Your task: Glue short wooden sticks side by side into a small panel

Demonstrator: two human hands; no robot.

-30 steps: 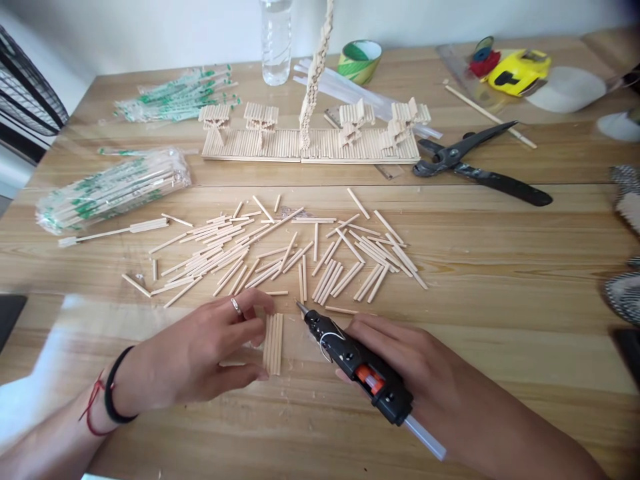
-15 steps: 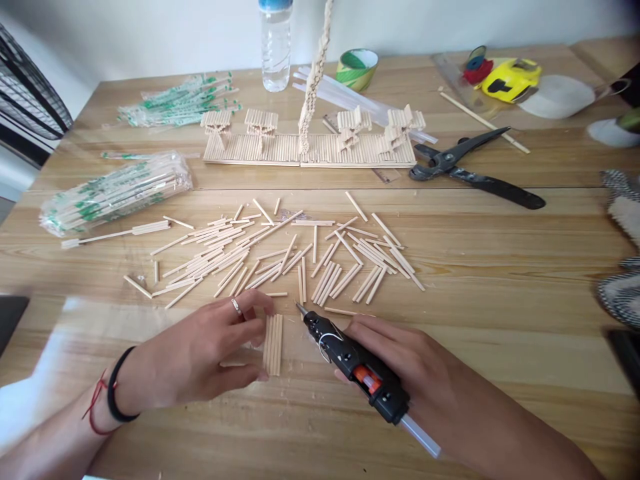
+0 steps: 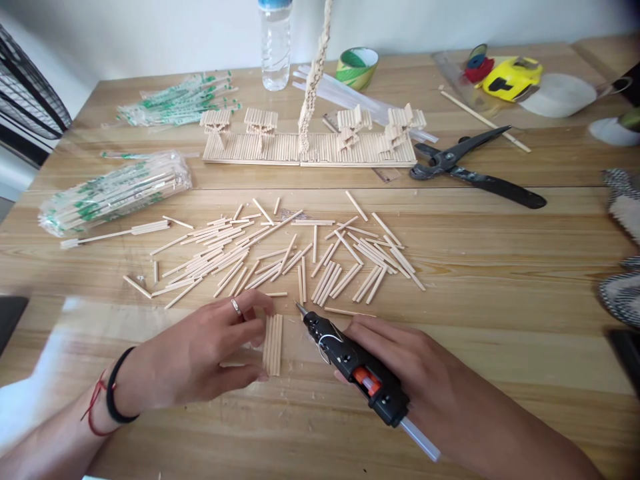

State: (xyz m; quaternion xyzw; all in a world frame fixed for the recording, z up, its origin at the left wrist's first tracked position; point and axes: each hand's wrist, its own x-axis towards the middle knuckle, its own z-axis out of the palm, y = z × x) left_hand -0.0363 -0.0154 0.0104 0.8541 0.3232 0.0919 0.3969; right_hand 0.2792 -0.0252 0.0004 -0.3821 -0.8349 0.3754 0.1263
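Note:
My right hand (image 3: 395, 353) is wrapped round a black hot glue gun (image 3: 350, 360), its nozzle pointing up and to the left. A clear glue stick (image 3: 419, 437) sticks out of the gun's back end. My left hand (image 3: 215, 347) steadies a small panel of wooden sticks (image 3: 273, 345) lying side by side on the table, thumb at its near end and fingers at its far end. The nozzle tip is just right of the panel's far end, apart from it. Many short loose wooden sticks (image 3: 220, 250) lie scattered beyond both hands.
Behind the sticks stands a wooden stick model (image 3: 280, 150) with a tall leaning piece. Pliers (image 3: 470, 167) lie at right, a packed bundle of sticks (image 3: 120, 190) at left. A water bottle (image 3: 275, 50), tape roll (image 3: 357, 67) and yellow tape measure (image 3: 513, 79) are at the back.

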